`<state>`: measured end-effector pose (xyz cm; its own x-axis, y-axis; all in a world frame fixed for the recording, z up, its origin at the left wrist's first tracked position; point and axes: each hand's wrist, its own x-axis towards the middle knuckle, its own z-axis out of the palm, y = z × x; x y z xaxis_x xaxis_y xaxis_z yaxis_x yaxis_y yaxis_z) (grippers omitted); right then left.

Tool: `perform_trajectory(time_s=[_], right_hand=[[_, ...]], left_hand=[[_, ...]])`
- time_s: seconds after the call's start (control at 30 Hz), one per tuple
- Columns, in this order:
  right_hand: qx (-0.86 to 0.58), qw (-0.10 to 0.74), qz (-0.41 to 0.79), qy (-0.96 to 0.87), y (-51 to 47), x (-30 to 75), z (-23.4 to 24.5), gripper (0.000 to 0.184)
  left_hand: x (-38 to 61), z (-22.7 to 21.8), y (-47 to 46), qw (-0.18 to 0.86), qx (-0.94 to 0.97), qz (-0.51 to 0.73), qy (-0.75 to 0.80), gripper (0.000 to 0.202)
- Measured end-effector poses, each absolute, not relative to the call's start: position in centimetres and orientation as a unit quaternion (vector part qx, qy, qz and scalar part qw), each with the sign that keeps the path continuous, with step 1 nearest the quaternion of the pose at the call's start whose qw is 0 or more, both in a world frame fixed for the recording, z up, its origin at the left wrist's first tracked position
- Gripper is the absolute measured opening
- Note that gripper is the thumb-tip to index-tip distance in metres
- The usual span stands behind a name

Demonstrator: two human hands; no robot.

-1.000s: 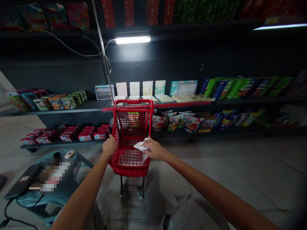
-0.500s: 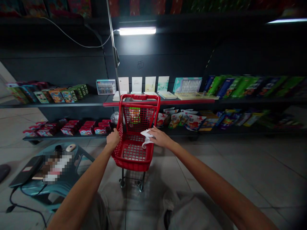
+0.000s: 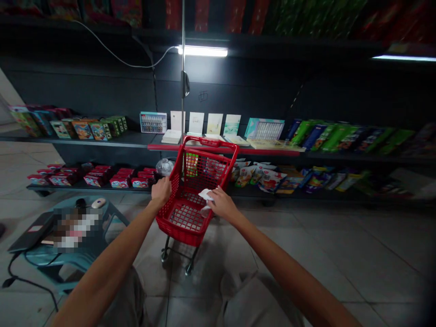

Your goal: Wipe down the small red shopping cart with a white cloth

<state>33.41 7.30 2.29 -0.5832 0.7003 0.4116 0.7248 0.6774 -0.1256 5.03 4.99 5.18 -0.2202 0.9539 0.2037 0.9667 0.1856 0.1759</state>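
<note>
One cart, one cloth, one stool, two lights

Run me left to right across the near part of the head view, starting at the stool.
Blue-grey stool → left grip → white cloth → right grip. The red cart is left out, since both grips and the cloth overlap it.

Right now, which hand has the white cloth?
The right hand, at the right side of the red cart, holds the white cloth; the left hand grips the cart's left side, no cloth showing.
</note>
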Motion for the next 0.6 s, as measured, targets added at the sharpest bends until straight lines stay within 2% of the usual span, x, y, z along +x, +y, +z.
perform_trajectory(time_s=[0.1,0.2,0.33,0.43,0.6], right_hand=[[-0.434,0.235,-0.045,-0.869,5.1,31.6,1.5,0.022],[-0.46,0.262,-0.034,-0.848,3.5,29.8,1.1,0.023],[-0.366,0.306,0.03,-0.878,3.5,29.9,1.2,0.026],[-0.32,0.341,0.031,-0.884,5.7,32.8,1.7,0.033],[-0.472,0.44,-0.039,-0.762,10.2,37.5,2.4,0.035]], left_hand=[[8.4,4.6,0.9,0.074,-0.672,-0.189,-0.712,0.039],[11.9,2.4,-4.0,-0.02,-0.749,-0.156,-0.644,0.045],[12.4,0.1,-7.6,-0.025,-0.783,-0.054,-0.619,0.055],[9.9,-0.1,-7.4,-0.005,-0.798,-0.048,-0.601,0.058],[6.6,0.1,-6.1,0.021,-0.801,-0.063,-0.595,0.067]])
